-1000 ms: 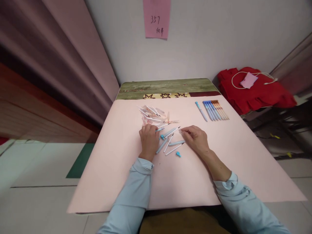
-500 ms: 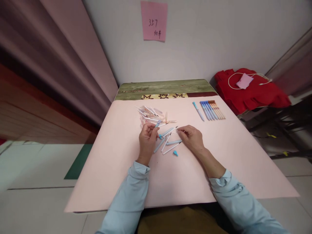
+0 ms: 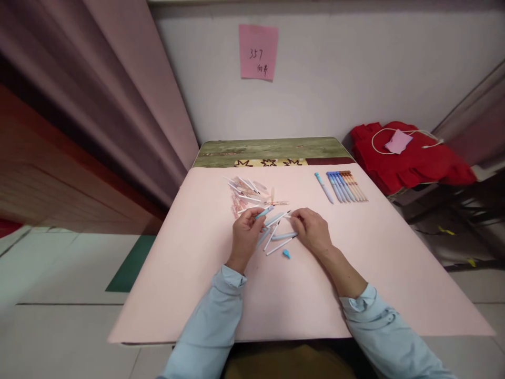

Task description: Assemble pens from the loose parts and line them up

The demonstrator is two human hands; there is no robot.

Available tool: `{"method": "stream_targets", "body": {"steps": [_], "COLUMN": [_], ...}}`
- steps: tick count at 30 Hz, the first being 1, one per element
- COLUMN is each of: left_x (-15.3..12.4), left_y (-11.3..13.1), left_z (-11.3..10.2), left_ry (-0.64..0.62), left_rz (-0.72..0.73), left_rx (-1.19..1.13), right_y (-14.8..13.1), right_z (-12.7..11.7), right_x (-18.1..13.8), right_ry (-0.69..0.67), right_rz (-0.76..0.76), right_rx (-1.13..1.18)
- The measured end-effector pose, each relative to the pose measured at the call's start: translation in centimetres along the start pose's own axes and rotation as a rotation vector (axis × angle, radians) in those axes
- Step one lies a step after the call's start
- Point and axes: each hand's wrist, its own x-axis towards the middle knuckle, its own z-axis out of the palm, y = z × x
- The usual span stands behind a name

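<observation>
My left hand is closed round a light blue pen barrel, lifted a little off the pink table sheet. My right hand rests on the sheet just right of it, fingertips pinched over the scattered blue pen parts; what it pinches is too small to make out. A loose blue cap lies below the hands. A heap of pink and clear pen parts lies beyond my left hand.
A neat row of finished blue and orange pens lies at the far right of the sheet. Red cloth with a cord sits on a stand to the right. A pink note hangs on the wall; curtains hang at left.
My left hand has lifted a blue barrel from the pile and brought it toward my right hand. The right hand has shifted slightly left, and the view has tilted.
</observation>
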Motion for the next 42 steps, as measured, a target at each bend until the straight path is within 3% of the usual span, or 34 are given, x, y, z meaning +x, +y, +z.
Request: {"method": "stream_targets", "body": {"steps": [4,8,17,24,33,42], "left_x": [-0.3,-0.6,-0.9,-1.3,-2.1,-2.2], "left_y": [-0.3,0.1,0.8,1.0,1.5,1.7], "left_z": [-0.2,0.1,0.6,1.0,1.6,1.4], "left_ry": [-0.050,-0.105,-0.125,-0.084,-0.130,-0.118], "left_rz": [0.088,0.139,0.220,0.152,0.148,0.278], "left_rx": [0.134,0.191,0.283,0.139,0.060,0.336], "right_y": [-0.5,-1.4,-1.5,-1.1,-2.0,-2.0], "right_z": [-0.6,-0.6,-0.5,-0.3,0.2,-0.1], "right_x": [-0.4,-0.4,-0.3,-0.4,-0.6,-0.5], "right_ry": [0.108,0.098,0.079,0.066,-0.082,0.026], "right_rz": [0.093,0.104,0.035,0.035,0.182,0.224], "right_rx": [0.339,0.547,0.539,0.561,0.912,0.943]}}
